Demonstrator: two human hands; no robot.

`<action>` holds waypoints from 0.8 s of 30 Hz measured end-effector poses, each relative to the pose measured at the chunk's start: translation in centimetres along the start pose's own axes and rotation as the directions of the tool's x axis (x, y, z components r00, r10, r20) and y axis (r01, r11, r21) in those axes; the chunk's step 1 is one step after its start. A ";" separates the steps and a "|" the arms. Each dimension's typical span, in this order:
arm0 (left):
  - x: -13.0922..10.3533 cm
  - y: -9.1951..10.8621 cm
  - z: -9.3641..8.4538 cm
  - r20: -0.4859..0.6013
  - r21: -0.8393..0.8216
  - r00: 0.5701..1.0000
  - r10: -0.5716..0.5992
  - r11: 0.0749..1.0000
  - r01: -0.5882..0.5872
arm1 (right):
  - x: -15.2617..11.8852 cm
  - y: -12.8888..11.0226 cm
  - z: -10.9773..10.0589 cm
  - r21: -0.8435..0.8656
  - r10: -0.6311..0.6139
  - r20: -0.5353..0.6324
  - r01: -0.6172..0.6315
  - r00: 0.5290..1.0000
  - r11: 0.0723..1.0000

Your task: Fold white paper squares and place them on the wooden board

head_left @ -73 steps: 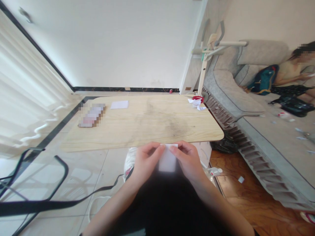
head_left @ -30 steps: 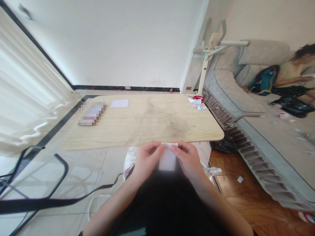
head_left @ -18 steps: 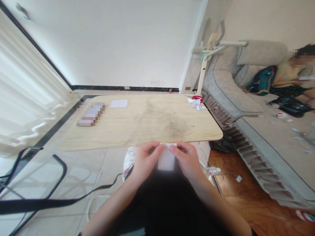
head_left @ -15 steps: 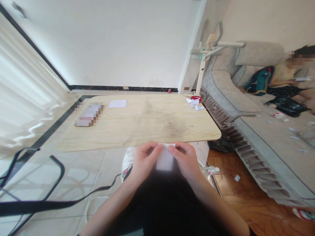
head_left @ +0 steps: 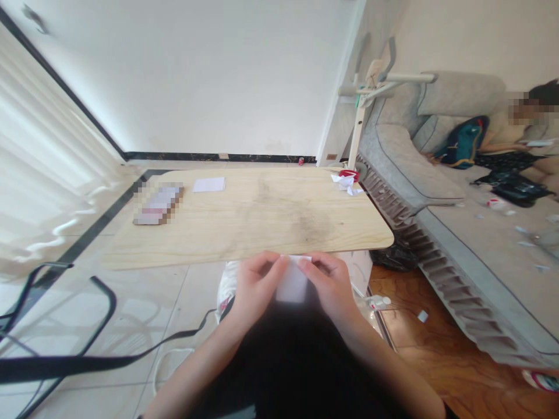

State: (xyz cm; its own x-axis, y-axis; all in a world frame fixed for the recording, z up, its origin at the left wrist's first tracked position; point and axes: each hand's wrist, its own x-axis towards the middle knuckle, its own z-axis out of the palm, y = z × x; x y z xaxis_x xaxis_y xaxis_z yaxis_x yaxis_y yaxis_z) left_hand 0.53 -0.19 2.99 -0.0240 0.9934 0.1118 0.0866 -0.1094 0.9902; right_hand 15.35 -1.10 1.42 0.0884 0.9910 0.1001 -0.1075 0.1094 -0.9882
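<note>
Little had moved since the earlier frame (the view had merely swung slightly rightward): the bare left hand (head_left: pixel 257 285) and bare right hand (head_left: pixel 335 286), fingers curled nearly closed, pinched the small white rectangular paper (head_left: pixel 292 286) near the pale wood-grained tabletop (head_left: pixel 209 227). Uneven thumb pressure could have wrinkled it; its unsupported lower end could have bent.

The surface (head_left: pixel 236 215) was pale, smudged wood grain; the sofa (head_left: pixel 441 169) looked like matt grey cloth, the floor tiles (head_left: pixel 196 291) smooth and glossy.
</note>
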 end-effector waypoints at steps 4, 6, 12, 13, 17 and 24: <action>0.2 -0.3 0.0 0.000 -0.023 1.000 -0.017 1.000 0.017 | 0.0 0.0 0.0 -0.028 -0.027 0.000 0.027 1.000 0.999; 0.2 -0.5 0.0 -0.009 -0.032 1.000 -0.018 0.999 0.018 | 0.0 0.0 0.1 -0.090 -0.055 -0.002 0.055 0.998 0.994; -0.1 -0.7 0.2 -0.043 -0.032 0.999 -0.021 0.999 0.019 | -0.1 -0.2 0.2 -0.135 -0.046 0.009 0.047 0.999 0.990; -0.1 -0.7 0.3 -0.048 -0.037 0.999 -0.018 0.999 0.017 | -0.1 -0.1 0.2 -0.123 -0.039 0.012 0.040 0.999 0.992; -0.3 -0.7 0.4 -0.033 -0.071 0.999 -0.041 0.997 0.039 | 0.0 0.4 0.1 -0.079 -0.019 0.017 0.020 1.000 0.997; -0.3 -0.8 0.4 -0.006 -0.063 0.999 -0.034 0.997 0.034 | 0.2 0.8 -0.3 -0.114 -0.018 0.031 0.021 0.999 0.993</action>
State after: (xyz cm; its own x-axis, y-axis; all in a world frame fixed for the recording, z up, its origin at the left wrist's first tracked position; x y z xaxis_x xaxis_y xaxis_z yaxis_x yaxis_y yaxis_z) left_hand 0.89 -0.43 2.14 -0.0330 0.9964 0.0785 0.0232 -0.0778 0.9967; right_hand 15.55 -0.87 0.66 0.0599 0.9908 0.1212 0.0081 0.1209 -0.9926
